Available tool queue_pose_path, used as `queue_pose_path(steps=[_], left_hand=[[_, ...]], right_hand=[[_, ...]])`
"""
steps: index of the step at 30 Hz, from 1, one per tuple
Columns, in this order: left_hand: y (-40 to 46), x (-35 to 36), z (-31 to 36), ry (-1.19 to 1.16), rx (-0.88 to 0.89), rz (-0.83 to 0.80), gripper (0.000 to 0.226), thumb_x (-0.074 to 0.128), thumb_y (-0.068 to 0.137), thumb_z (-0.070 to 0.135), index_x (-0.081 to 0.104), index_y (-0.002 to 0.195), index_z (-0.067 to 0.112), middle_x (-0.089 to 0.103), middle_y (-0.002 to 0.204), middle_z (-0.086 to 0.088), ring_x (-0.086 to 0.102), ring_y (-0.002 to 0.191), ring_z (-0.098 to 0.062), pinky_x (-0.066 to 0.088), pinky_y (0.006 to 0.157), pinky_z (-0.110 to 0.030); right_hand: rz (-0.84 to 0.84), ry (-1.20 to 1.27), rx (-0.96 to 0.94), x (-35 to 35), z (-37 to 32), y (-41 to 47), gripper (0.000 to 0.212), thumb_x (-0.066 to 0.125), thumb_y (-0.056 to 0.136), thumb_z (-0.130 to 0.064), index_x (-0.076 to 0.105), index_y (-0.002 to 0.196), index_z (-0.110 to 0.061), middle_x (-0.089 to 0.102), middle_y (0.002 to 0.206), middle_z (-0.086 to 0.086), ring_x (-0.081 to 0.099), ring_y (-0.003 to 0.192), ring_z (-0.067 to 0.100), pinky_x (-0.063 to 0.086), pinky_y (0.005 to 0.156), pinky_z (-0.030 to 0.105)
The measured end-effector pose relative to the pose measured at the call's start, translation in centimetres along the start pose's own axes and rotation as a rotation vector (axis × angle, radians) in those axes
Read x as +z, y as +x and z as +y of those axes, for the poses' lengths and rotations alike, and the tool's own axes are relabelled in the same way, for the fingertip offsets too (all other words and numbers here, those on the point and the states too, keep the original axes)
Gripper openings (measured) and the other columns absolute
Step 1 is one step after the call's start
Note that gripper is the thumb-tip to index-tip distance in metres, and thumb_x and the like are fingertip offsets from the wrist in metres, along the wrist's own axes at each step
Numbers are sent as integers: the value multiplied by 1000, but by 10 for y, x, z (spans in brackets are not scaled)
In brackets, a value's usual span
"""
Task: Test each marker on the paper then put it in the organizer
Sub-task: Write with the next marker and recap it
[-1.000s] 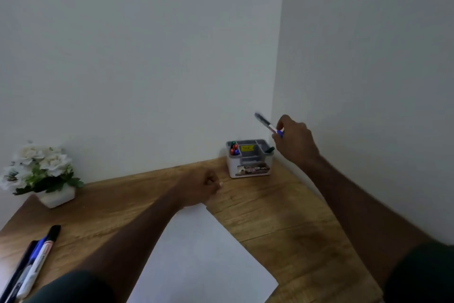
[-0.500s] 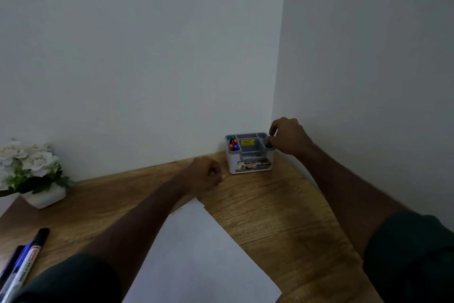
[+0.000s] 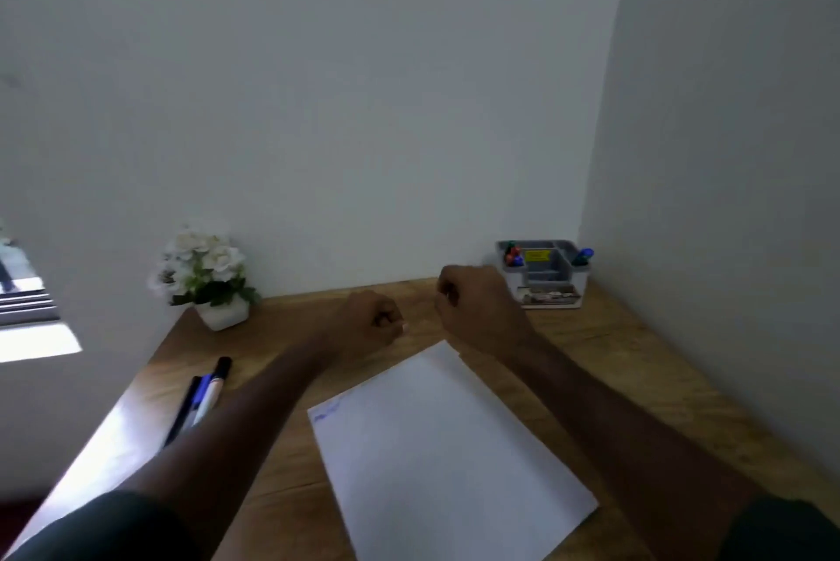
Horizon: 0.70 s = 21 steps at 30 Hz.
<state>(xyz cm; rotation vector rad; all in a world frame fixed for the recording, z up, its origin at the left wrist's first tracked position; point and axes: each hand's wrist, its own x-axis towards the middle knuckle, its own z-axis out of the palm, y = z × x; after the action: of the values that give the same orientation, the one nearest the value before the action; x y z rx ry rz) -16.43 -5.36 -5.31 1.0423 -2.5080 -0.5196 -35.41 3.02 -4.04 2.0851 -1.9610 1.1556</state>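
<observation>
Your left forearm hides the near ends of the markers (image 3: 200,397), which lie left of your clenched left hand (image 3: 370,322), tips pointing away. Your right hand (image 3: 472,306), curled and holding nothing, sits beside the organizer (image 3: 545,287).

Wooden desk (image 3: 604,347) in a white-walled corner (image 3: 604,151).

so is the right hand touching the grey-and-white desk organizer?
Apart. The head view shows the right hand curled in front and left of the organizer, with a strip of wall and wooden desk between them.
</observation>
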Motion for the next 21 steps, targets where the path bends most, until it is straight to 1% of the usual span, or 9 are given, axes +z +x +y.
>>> queue_pose_path(steps=[3,6,8,11,13,15,17,19,21], left_hand=[[-42,-23,-30,11,-68,40,20,66,90,29,69,76,15,68,72,-3,58,63,-10,44,61,-29],[-86,-45,-57,-41,-125,159,26,70,88,22,65,69,5,64,64,-13,49,55,-8,39,56,-27],[-114,-60,-76,-10,-193,246,31,71,87,22,61,64,4,56,56,-7,45,53,-9,37,55,-28],[-151,-73,-106,-5,-322,394,31,69,84,26,60,62,6,50,53,-2,41,52,-11,37,54,-32],[-171,-75,-121,-45,-401,471,25,71,83,16,62,60,13,51,53,4,41,51,-11,37,55,-30],[-185,-75,-128,-55,-462,498,21,73,83,13,65,65,22,52,52,8,44,50,-8,36,53,-25],[-194,-74,-132,-92,-482,494,12,73,85,16,68,75,21,50,51,10,43,46,-3,34,46,-19],[-198,-70,-138,-132,-469,483,9,73,85,17,68,79,20,50,50,11,44,40,-2,32,40,-13],[-199,-67,-142,-134,-453,463,6,74,85,18,69,82,20,55,53,9,47,41,-1,36,40,-15]], right_hand=[[-163,26,-53,42,-36,-7,8,63,85,-20,69,81,-17,68,78,-3,56,72,11,42,65,25],[-259,72,-120,78,-74,-14,7,64,84,-19,69,79,-15,68,82,-1,57,77,12,45,70,26],[-329,110,-142,98,-102,-19,7,63,84,-18,70,81,-15,69,86,1,60,80,15,50,73,30],[-434,135,-168,121,-144,-25,14,60,90,-20,72,97,-21,71,102,2,63,94,17,48,79,28],[-512,169,-201,133,-167,-30,25,55,95,-20,69,114,-27,65,117,2,57,108,17,42,86,28],[-591,189,-210,144,-181,-33,34,50,97,-18,65,124,-30,58,127,3,51,117,18,41,93,30],[-647,172,-190,152,-191,-34,32,50,100,-22,65,126,-31,53,132,4,49,123,20,42,100,34],[-643,137,-163,155,-197,-34,27,52,100,-34,67,123,-28,52,132,4,50,124,22,44,102,37],[-593,112,-103,156,-200,-35,26,55,98,-41,68,113,-25,53,132,4,51,126,24,45,99,37]])
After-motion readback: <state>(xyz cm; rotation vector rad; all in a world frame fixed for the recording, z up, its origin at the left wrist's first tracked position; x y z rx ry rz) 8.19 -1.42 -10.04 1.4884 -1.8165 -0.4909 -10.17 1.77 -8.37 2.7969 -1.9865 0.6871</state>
